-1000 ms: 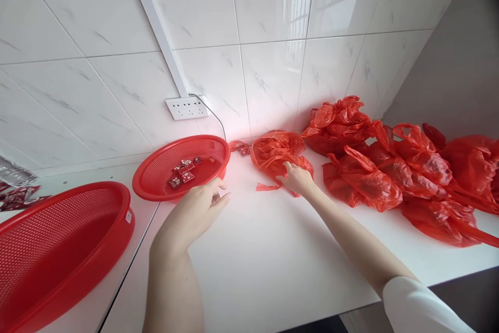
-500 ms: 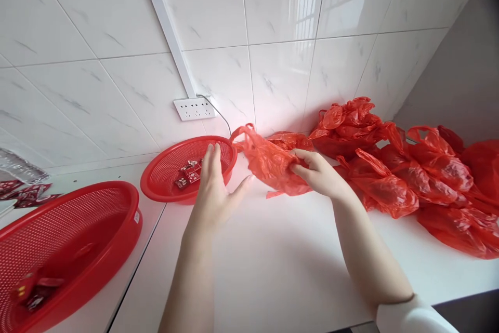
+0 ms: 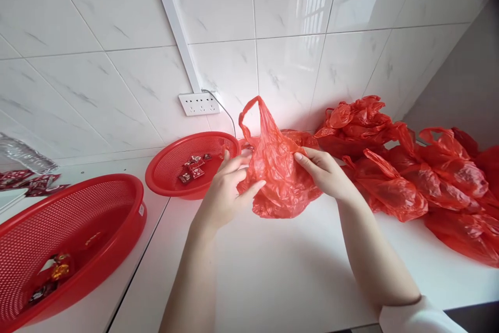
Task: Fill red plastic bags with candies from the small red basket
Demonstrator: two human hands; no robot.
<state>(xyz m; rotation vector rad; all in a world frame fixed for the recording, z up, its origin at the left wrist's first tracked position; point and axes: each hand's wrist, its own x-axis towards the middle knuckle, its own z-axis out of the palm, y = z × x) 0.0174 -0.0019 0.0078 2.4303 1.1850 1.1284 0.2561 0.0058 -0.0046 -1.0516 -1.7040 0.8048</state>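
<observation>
A thin red plastic bag (image 3: 278,177) hangs above the white table, one loop handle sticking up. My right hand (image 3: 325,172) pinches its right side between thumb and fingers. At the bag's left side is my left hand (image 3: 230,187), fingers spread and thumb stretched out over the plastic; some fingertips are hidden behind the bag. Just behind my left hand stands a red perforated basket (image 3: 158,172) with several small red packets (image 3: 193,167) in it.
A larger red basket (image 3: 132,192) at the left holds a few small wrapped items (image 3: 58,268). Several filled red bags (image 3: 397,192) crowd the right side. A power strip (image 3: 199,104) with a cable is on the tiled wall (image 3: 218,0). Red packets (image 3: 35,185) lie far left.
The bag has swung from lying sideways to hanging more upright, its handle now higher. My left hand has moved right to the bag, and my right hand keeps its hold. The view has shifted slightly.
</observation>
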